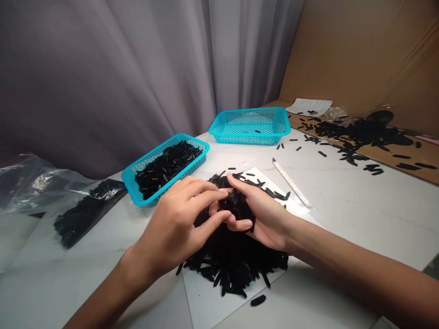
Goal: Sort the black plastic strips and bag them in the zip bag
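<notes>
A large pile of small black strips (236, 265) lies on a white sheet (206, 310) below my hands. Over it, my right hand (262, 210) is cupped palm up, its fingers curled round a clump of the black strips (239, 205). My left hand (185, 214) reaches in from the left, thumb and index finger close together at the edge of that clump; whether a strip is pinched between them is too small to tell.
A blue basket (132, 194) of black strips stands left, another blue basket (249, 139) holding one strip behind. A clear bag (37, 183) lies far left. A white-handled blade (291, 183) lies right of the pile; more strips (360, 132) scatter at the back right.
</notes>
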{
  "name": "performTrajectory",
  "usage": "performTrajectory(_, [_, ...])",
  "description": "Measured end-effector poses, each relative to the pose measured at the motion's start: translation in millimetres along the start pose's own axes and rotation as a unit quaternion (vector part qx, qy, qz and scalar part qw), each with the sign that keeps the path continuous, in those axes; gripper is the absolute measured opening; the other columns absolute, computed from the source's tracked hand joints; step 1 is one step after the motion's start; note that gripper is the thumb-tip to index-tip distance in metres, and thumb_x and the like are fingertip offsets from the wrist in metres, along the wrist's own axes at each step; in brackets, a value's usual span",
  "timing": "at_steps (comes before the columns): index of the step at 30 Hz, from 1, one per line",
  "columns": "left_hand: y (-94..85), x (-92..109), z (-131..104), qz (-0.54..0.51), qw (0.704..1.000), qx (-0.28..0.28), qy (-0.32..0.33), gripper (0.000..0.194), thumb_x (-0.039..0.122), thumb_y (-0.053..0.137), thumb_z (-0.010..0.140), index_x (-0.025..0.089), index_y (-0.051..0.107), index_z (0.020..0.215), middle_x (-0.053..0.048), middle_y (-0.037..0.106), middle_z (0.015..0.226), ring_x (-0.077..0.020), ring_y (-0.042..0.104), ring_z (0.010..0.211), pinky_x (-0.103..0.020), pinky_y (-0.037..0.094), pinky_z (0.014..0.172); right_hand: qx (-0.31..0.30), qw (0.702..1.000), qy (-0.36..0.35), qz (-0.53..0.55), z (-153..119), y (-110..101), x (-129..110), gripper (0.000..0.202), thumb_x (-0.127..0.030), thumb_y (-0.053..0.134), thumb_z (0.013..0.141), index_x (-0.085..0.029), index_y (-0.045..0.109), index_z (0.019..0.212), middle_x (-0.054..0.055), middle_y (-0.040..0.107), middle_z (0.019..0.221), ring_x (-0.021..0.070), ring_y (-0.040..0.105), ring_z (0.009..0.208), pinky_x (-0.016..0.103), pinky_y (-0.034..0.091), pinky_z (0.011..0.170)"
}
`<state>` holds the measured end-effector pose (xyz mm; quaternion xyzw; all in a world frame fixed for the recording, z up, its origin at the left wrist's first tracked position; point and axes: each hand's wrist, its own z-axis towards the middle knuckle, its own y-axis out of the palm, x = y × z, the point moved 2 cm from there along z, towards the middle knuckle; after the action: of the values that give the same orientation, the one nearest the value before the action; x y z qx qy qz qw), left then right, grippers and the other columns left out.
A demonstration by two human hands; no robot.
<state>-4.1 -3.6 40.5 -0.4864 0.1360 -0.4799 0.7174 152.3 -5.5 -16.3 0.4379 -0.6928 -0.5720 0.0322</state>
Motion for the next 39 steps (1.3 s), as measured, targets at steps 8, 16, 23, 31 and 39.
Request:
performTrajectory(8, [7.2, 4, -3, 0.023, 0.999, 0.018, 0.035, 0.044, 0.038, 0.075, 0.089, 0.018, 0.062, 0.126, -0.012, 0.071, 0.124, -0.0268, 0.064, 0.116, -0.042, 0.05, 0.1, 0.087, 0.987, -0.018, 0.134, 1, 0, 2, 0.041, -0.032, 0.038, 0.106, -0.012, 0.063, 0.082, 0.006, 0.062, 0.065, 0.0132, 0.06, 0.054, 0.022, 0.053, 0.051])
performTrajectory(16, [12.7, 0, -5, 0.058, 0.996, 0.02, 0.067, 0.03, 0.031, 0.077, 0.088, 0.02, 0.069, 0.114, -0.008, 0.075, 0.114, -0.0256, 0.066, 0.107, -0.041, 0.049, 0.092, 0.032, 0.987, 0.027, 0.157, -2, 2, 5, 0.038, -0.034, 0.036, 0.105, -0.015, 0.061, 0.084, 0.005, 0.064, 0.064, 0.0175, 0.066, 0.057, 0.025, 0.051, 0.047])
performTrajectory(23, [7.5, -3, -1, 0.034, 0.999, 0.036, 0.021, 0.021, 0.021, 0.077, 0.087, 0.021, 0.072, 0.107, -0.006, 0.075, 0.106, -0.0221, 0.067, 0.098, -0.037, 0.05, 0.086, 0.023, 0.988, 0.023, 0.152, -2, 7, 10, 0.043, -0.029, 0.03, 0.106, -0.011, 0.066, 0.092, 0.013, 0.072, 0.079, 0.022, 0.075, 0.081, 0.035, 0.061, 0.077])
performTrajectory(31, [7.9, 0, -3, 0.05, 0.998, 0.037, 0.031, 0.015, 0.018, 0.076, 0.086, 0.021, 0.073, 0.1, -0.005, 0.078, 0.104, -0.0232, 0.068, 0.095, -0.04, 0.05, 0.084, 0.018, 0.988, -0.008, 0.153, 0, 2, 6, 0.038, -0.023, 0.032, 0.102, -0.013, 0.066, 0.088, 0.012, 0.072, 0.077, 0.0217, 0.074, 0.079, 0.032, 0.062, 0.069])
performTrajectory(39, [10.5, 8, -6, 0.083, 0.992, 0.018, 0.098, 0.041, 0.037, 0.081, 0.083, 0.019, 0.068, 0.117, -0.01, 0.074, 0.115, -0.0273, 0.066, 0.106, -0.042, 0.049, 0.089, 0.032, 0.985, -0.006, 0.17, -3, 3, 3, 0.033, -0.024, 0.038, 0.1, -0.012, 0.066, 0.088, 0.009, 0.07, 0.072, 0.0161, 0.068, 0.062, 0.021, 0.052, 0.05])
